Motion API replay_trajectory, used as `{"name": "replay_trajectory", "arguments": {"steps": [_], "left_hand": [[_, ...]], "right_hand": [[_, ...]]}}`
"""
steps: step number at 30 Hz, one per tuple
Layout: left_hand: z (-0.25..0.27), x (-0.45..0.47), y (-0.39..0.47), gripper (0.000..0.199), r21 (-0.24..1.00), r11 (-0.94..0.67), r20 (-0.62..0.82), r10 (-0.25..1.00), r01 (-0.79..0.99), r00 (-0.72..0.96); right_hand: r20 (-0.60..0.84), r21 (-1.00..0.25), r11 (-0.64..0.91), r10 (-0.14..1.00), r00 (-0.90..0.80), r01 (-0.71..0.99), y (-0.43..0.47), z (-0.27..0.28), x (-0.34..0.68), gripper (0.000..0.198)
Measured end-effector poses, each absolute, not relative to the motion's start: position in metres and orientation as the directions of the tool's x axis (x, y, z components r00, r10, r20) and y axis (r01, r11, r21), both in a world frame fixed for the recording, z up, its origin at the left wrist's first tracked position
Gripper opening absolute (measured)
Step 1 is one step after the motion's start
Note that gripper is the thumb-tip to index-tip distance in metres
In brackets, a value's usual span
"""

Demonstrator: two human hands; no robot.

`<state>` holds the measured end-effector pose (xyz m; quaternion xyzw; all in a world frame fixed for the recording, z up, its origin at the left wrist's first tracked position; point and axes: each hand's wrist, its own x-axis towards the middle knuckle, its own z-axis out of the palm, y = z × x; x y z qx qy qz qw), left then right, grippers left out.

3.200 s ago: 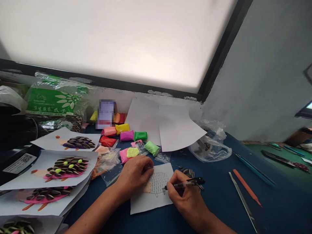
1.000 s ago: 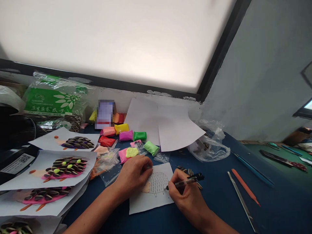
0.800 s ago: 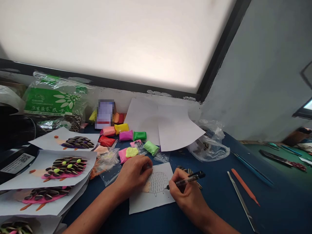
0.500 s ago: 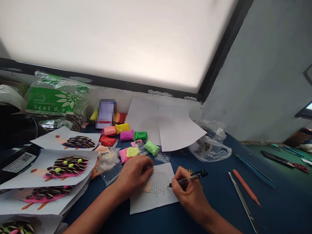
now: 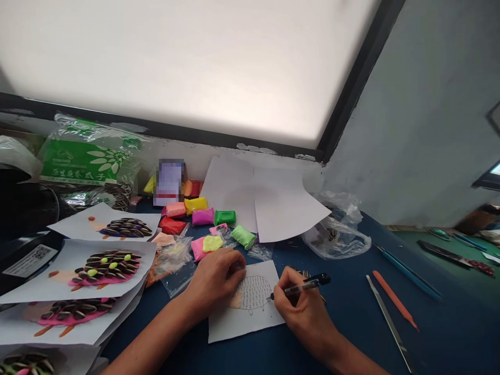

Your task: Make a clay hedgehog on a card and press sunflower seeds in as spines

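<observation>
A small white sheet of paper (image 5: 230,330) lies in front of me, bearing a line drawing of a hedgehog (image 5: 255,292) with rows of short marks across its body and a peach-coloured face. My left hand (image 5: 219,276) rests on the sheet's left side with curled fingers, holding it down and partly covering the face. In my right hand (image 5: 300,307), closed in a writing grip, is a black pen (image 5: 308,285). Its tip meets the paper at the right edge of the hedgehog's body. A few sunflower seeds (image 5: 305,274) show behind that hand.
Hedgehog pictures made with seeds (image 5: 105,265) are stacked at left, near a seed bag (image 5: 86,161). Coloured clay packets (image 5: 203,216), blank sheets (image 5: 289,203) and a plastic bag (image 5: 339,239) lie behind. Tweezers (image 5: 408,271), an orange tool (image 5: 394,299) and a metal blade (image 5: 386,323) lie right.
My right hand and the pen have shifted very slightly left at the hedgehog's right edge. My left hand stays in place on the sheet.
</observation>
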<state>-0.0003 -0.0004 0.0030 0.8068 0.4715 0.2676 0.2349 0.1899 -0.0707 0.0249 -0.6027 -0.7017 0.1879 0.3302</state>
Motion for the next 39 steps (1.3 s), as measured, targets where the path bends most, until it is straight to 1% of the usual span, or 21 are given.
{"name": "replay_trajectory", "arguments": {"steps": [7,13,17,21,25,33,39], "left_hand": [[0.0018,-0.0002,0.0004,0.01,0.627,-0.452,0.207,0.882,0.634,0.424],[0.0034,0.0002,-0.0005,0.009,0.624,-0.45,0.205,0.883,0.639,0.422],[0.0035,0.0001,-0.0001,0.009,0.618,-0.449,0.205,0.884,0.645,0.42],[0.004,-0.0001,0.0002,0.009,0.614,-0.453,0.199,0.881,0.646,0.429],[0.0049,0.0,-0.0005,0.01,0.595,-0.461,0.201,0.878,0.658,0.434],[0.0038,0.0001,-0.0015,0.012,0.577,-0.473,0.228,0.876,0.666,0.425],[0.0038,-0.0004,-0.0018,0.015,0.59,-0.463,0.211,0.879,0.661,0.427]], "right_hand": [[0.223,-0.677,0.202,0.973,-0.064,0.708,-0.0707,0.0256,0.1898,0.017],[0.246,-0.682,0.216,0.967,-0.058,0.699,-0.0717,0.0253,0.1892,0.017],[0.227,-0.728,0.205,0.973,-0.052,0.655,-0.0701,0.0242,0.191,0.018],[0.188,-0.792,0.156,0.982,-0.007,0.59,-0.0678,0.0237,0.1932,0.02],[0.166,-0.821,0.135,0.986,0.005,0.554,-0.068,0.0225,0.1934,0.019],[0.224,-0.794,0.177,0.975,0.009,0.581,-0.071,0.0189,0.1951,0.018],[0.182,-0.802,0.132,0.983,0.029,0.583,-0.0726,0.0195,0.1945,0.018]]}}
